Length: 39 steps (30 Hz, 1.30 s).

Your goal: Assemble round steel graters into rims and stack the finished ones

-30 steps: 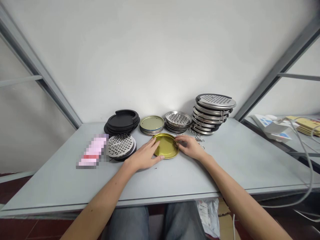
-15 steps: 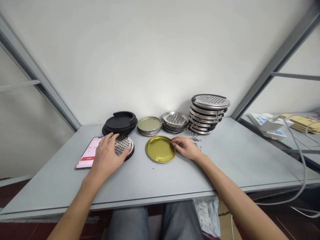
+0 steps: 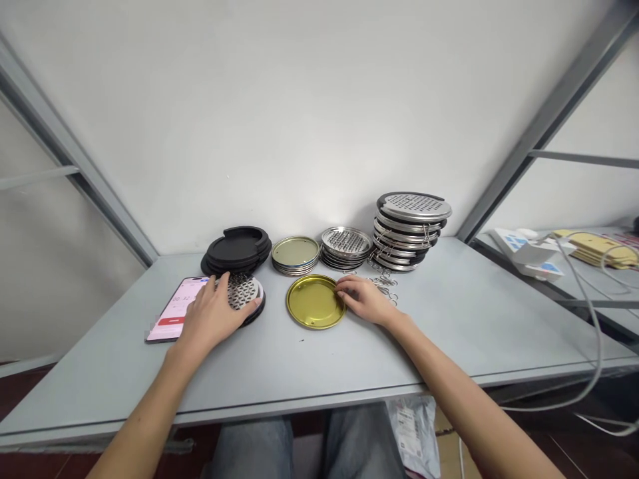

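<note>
My left hand point(image 3: 212, 311) spans a round metal grater plate point(image 3: 241, 294) with a black rim beneath it, the thumb at its right edge and the fingers along its left side. Dark bits lie on the plate's far part. My right hand point(image 3: 368, 301) has its fingers curled together at the right rim of a shallow gold-coloured metal lid point(image 3: 313, 303), which lies flat with its hollow side up. The right fingertips are partly hidden. Small wire clips point(image 3: 385, 286) and rings lie just beyond my right hand.
Along the wall stand black round rims point(image 3: 236, 246), pale gold lids point(image 3: 295, 251), grater plates point(image 3: 346, 242) and a tall leaning stack of graters in black holders point(image 3: 415, 206). A phone point(image 3: 178, 306) lies at left. White cables point(image 3: 594, 332) hang at right.
My left hand has left the gold lid and moved left onto the grater plate. My right hand stays at the lid's rim. The whole view has shifted slightly.
</note>
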Tool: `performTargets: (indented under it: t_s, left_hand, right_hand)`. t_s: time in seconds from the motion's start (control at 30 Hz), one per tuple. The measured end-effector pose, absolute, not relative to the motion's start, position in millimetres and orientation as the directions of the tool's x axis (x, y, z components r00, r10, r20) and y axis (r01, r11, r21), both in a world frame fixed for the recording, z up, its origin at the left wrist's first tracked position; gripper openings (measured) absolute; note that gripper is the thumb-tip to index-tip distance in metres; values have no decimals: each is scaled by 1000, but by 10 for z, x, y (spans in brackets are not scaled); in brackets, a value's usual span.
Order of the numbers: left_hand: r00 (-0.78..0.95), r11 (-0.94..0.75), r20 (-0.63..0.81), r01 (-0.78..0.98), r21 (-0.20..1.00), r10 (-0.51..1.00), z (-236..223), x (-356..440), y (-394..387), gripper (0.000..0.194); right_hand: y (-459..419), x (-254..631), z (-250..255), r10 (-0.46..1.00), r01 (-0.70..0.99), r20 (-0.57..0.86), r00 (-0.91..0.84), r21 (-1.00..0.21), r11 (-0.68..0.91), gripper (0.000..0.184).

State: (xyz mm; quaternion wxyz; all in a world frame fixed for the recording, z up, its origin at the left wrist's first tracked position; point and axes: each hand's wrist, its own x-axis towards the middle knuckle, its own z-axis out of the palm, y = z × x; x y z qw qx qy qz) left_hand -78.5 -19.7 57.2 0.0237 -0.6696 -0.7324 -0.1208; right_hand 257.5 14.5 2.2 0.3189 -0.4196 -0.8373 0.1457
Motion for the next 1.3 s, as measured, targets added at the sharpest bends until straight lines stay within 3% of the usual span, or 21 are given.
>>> performTargets:
  t_s: [0.5,0.6,0.7,0.87,1.3]
  left_hand:
    - [-14,-34,389,993,115,921,719,-698,-318,77]
    - [97,-188,408,964,188,908,714,-575,-377,76]
    - [316,-429,359,851,301,878,644,-362,-358,79]
    - [554,-624,294,639,450,779,437,54,-117,86]
    - [621,-728,381,573,377,685,252,129,17,89]
  right_hand:
    - [119,2559,26,778,618,412,-474,-473,627,20]
    - [112,2551,32,776,615,405,-484,-473,630,19]
    - [84,2537,65,753,577,393,-527,-486,657,18]
    - [54,2541,129,728,498,392,-562,-542,676,28]
    - [135,2537,126,916,441,269,-298,-812,382,35]
